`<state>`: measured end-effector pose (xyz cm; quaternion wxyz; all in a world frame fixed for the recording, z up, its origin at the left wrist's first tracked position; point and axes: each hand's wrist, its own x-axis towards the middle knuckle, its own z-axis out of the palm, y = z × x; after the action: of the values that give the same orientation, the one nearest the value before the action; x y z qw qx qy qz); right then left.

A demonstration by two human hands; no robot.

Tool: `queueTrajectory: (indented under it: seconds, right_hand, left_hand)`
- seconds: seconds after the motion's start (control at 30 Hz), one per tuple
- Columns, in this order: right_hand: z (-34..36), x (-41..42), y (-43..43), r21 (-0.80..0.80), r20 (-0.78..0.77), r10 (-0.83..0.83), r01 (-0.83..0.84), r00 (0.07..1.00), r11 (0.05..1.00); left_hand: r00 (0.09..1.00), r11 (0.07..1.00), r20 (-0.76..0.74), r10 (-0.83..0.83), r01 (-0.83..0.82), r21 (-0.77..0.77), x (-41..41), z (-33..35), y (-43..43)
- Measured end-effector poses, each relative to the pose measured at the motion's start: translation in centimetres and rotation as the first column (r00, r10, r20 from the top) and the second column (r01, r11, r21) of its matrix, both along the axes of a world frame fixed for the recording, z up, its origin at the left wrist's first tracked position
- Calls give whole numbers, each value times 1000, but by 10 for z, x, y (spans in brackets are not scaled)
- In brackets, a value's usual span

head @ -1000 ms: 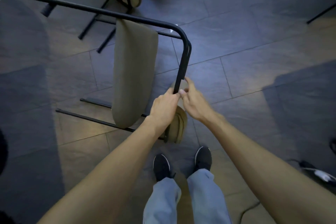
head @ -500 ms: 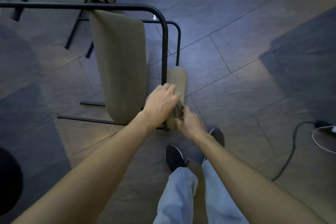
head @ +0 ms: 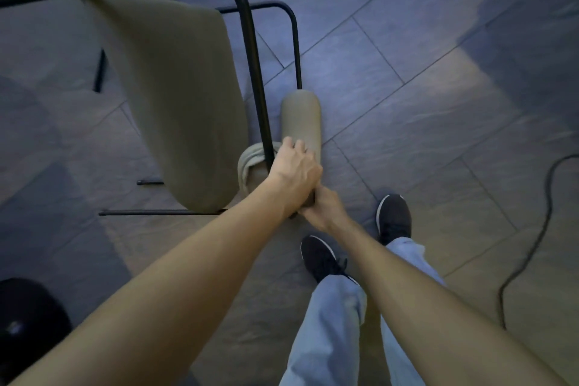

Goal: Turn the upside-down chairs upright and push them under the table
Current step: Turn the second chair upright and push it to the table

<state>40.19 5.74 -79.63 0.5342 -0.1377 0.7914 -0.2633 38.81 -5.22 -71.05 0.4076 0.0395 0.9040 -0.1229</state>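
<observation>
A beige-padded chair (head: 175,97) with a black tube frame (head: 255,72) sits tilted on the grey tiled floor (head: 438,135), just ahead of a person's dark shoes (head: 393,218). The left hand (head: 294,172) curls over the edge of its backrest (head: 302,116) beside a frame bar. The right hand (head: 322,207), partly hidden beneath, grips the same end. A black cable (head: 532,229) trails at right

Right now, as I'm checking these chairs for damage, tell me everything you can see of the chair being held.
The chair has a thin black metal tube frame with rounded bends and tan padded panels: a large pad and a smaller pad. It is tipped, not standing upright, over the grey tile floor. The left hand grips it at the smaller pad; the right hand grips just below.
</observation>
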Motion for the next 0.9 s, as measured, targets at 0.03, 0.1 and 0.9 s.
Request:
queueTrajectory:
  seconds: [0.03,0.1,0.9]
  right_hand:
    - [-3,4,2,-8,-6,-3,3,1000,1000]
    - [-3,11,8,-30,-26,-18,17,1000,999]
    - [115,-71,94,89,-218,133,-116,967,989]
  left_hand:
    - [1000,1000,-16,-16,16,8,5,-1,2]
    - [998,999,-53,-31,33,36,15,-2,4]
    - [960,961,-244,134,-66,269,-45,91,64]
